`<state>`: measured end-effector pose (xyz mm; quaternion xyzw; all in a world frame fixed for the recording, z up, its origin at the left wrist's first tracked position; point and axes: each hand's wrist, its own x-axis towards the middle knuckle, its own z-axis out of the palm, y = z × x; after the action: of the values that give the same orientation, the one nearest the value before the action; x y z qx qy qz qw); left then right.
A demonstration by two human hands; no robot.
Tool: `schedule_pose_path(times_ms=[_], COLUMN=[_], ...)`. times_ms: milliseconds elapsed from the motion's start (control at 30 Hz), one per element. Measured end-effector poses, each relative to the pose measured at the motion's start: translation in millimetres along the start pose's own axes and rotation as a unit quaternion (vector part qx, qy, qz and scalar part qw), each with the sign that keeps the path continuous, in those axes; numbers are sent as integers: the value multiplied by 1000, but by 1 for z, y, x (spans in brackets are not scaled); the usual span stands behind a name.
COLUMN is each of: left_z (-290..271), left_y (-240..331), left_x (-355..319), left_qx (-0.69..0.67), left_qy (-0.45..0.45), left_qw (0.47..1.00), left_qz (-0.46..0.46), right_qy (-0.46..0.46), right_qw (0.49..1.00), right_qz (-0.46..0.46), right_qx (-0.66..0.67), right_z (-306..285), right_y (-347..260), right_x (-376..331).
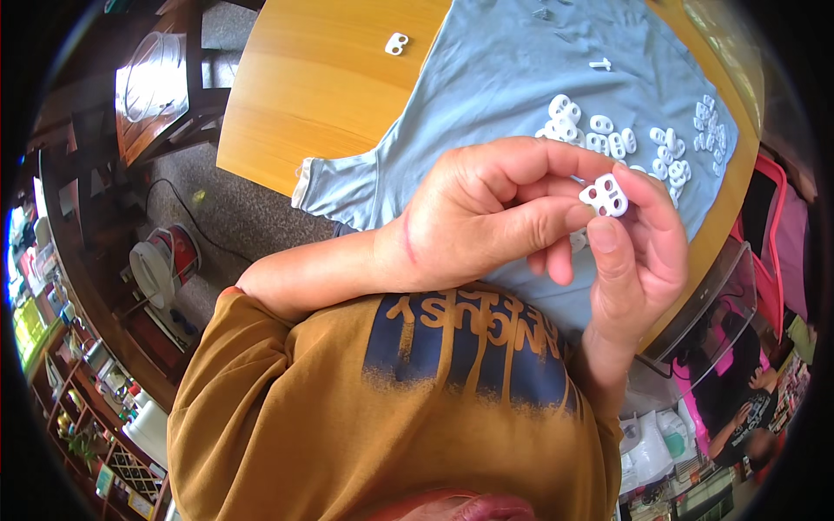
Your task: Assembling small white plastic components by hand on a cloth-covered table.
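A small white plastic piece with several dark holes sits between my two hands, above the blue cloth. My left hand pinches its left side between thumb and fingers. On the other side, the thumb and fingers of my right hand close round it. Just beyond my hands lies a pile of similar white two-holed pieces. Another white bit shows below the held piece, partly hidden by my fingers.
A second cluster of white pieces and a group of smaller white parts lie to the right on the cloth. One T-shaped white part is farther off. A lone two-holed piece rests on the wooden table.
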<state>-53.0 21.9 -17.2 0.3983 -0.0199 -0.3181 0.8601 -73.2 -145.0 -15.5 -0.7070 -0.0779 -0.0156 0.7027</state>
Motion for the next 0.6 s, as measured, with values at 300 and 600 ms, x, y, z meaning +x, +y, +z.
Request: schedule_pose_path(times_ms=[300,600], left_z=[2,2], left_y=[-8,-6], left_x=[-2,0], left_qx=[-52,-31], left_qy=[-5,-10], left_qw=[999,999], left_qz=[8,2], right_qy=[-41,-10], right_qw=[995,993], right_qz=[-81,-82], right_qx=[-27,-81], right_z=[-3,-3], right_y=[8,9], right_x=[3,-1])
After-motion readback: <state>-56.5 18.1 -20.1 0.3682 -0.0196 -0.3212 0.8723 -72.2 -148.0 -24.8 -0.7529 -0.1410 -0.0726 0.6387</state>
